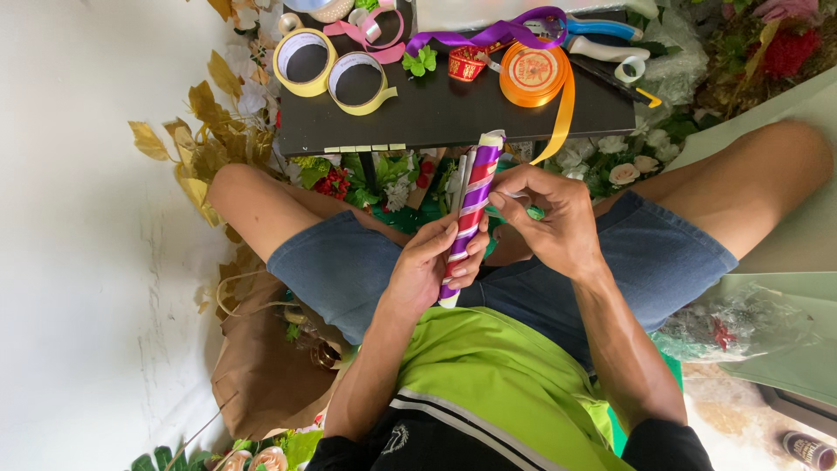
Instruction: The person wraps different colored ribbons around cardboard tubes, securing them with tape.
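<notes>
Ribbon-wrapped stick [469, 214]: long thin rod, spiral-wound w/ glossy purple, red & white bands, pale cap at each end. Held upright over the lap, between the knees, just below the tabletop [436, 113] edge. Left hand [429, 266] closed round its lower half, fingers curled across the front. Right hand [547, 218] pinched shut at the stick's upper part, also gripping a small green item [532, 212], kind unclear.

Tabletop is matte black, flat, rectangular. On it: two yellow tape rolls [336, 70], round, hollow-centred, side by side at left; orange ribbon spool [534, 74] w/ round orange label on its face, satin tail hanging off the front edge; purple ribbon [493, 33] looping across the back; small red-gold ribbon piece [465, 64]; blue-handled tool [602, 29] at right.

Denim shorts [663, 262], coarse weave. Lime green shirt [497, 375], smooth. Gold fake leaves [196, 139] left, white & red fabric flowers [623, 166] under tabletop. Crumpled brown paper [261, 366] lower left.
</notes>
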